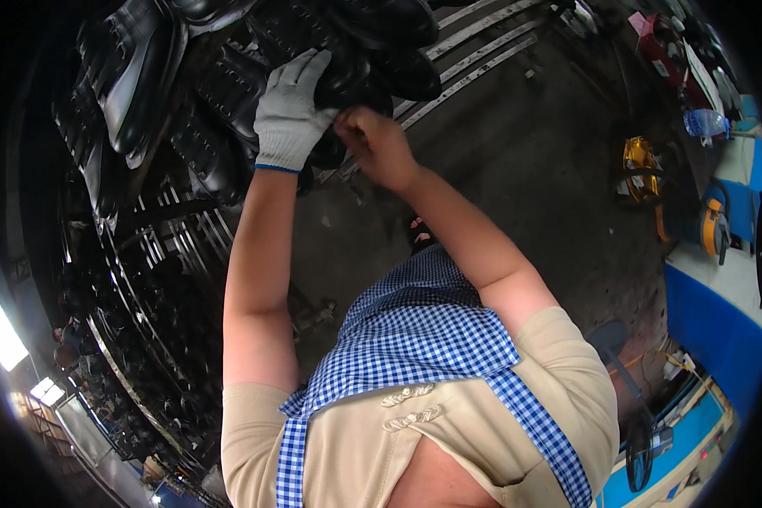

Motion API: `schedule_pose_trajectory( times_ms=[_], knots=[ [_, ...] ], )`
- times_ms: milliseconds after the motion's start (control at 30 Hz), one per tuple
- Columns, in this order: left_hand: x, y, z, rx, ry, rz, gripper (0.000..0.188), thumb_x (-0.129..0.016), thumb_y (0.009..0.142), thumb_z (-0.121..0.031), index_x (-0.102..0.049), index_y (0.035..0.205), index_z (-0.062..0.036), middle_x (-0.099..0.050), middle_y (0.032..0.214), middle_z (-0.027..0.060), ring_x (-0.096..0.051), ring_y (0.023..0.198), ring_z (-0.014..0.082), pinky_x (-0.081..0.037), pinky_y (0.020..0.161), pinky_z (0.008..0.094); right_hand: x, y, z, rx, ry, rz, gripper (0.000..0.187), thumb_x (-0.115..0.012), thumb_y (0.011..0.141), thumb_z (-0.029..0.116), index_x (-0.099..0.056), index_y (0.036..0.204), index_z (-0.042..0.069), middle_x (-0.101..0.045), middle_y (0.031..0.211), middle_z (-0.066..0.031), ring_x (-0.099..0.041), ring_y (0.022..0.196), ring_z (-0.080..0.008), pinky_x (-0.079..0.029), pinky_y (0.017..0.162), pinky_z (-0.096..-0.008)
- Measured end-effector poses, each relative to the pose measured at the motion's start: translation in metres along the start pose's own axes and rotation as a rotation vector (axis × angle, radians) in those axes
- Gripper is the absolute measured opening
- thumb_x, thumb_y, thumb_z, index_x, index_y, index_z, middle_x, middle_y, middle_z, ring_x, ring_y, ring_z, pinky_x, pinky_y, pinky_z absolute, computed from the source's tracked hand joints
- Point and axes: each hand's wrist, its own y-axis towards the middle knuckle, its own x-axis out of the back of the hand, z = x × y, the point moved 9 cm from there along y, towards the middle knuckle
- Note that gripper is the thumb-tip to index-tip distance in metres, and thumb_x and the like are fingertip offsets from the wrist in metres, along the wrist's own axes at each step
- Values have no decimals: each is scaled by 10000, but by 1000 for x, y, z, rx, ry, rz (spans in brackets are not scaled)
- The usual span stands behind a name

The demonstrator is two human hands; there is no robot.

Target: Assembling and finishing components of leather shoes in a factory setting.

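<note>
Dark grey floor (559,195), dull and stained, fills the middle of the head view, and at its upper edge run straight pale metal bars (483,44) with worn, spotted paint. From my far seat I look first at the black leather lace-up shoe (347,72) at the top, because it lies straight ahead of the person, just beyond both hands. Its long axis seems to go slantwise, with the laces toward upper left and the rounded toe toward lower right. The left hand (292,110), in a white knitted glove with blue cuff edge, is the nearer one: it lies against the shoe, fingers reaching forward and a little spread. How firmly it holds, I cannot tell. The bare right hand (377,148) is just beside the glove, below the toe; its fingers are curled inward and blurred, so whether they pinch something I cannot tell.

To the left hang more black shoes (203,157), smooth and glossy, with rows of eyelets. Nearer to me I see the blue and white checked cloth apron (415,343) over a soft beige shirt (567,364), which has knotted cord fastenings (412,417).
</note>
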Motion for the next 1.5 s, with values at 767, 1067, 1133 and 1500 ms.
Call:
schedule_pose_trajectory(
  times_ms=[767,1067,1133,1500],
  knots=[
    [-11,83,-85,-198,120,-15,729,-784,693,-319,-519,1343,-124,-462,1409,99,-382,1341,342,-317,1112,479,128,73,-33,-207,-316,-343,142,-729,779,153,-699,878,55,-631,832,-100,-640,738,-309,-498,636,-369],
    [-26,97,-80,-213,173,23,556,-783,684,-269,-603,1194,-140,-513,1330,58,-469,1247,294,-480,952,434,116,97,-15,-133,-664,-186,164,-678,748,180,-640,845,53,-625,856,-121,-645,720,-352,-528,607,-441],
    [-26,99,-82,-228,170,35,552,-780,685,-266,-602,1191,-131,-524,1313,70,-490,1223,299,-490,941,425,113,102,-18,-151,-715,-167,203,-683,735,191,-620,856,41,-617,878,-139,-641,717,-365,-524,595,-453],
    [-24,91,-77,-202,95,7,610,-764,691,-275,-573,1258,-155,-527,1307,73,-483,1229,280,-422,1009,430,116,86,-43,-193,-378,-258,234,-699,684,199,-593,818,39,-578,833,-136,-615,732,-367,-490,623,-450]
  ],
)
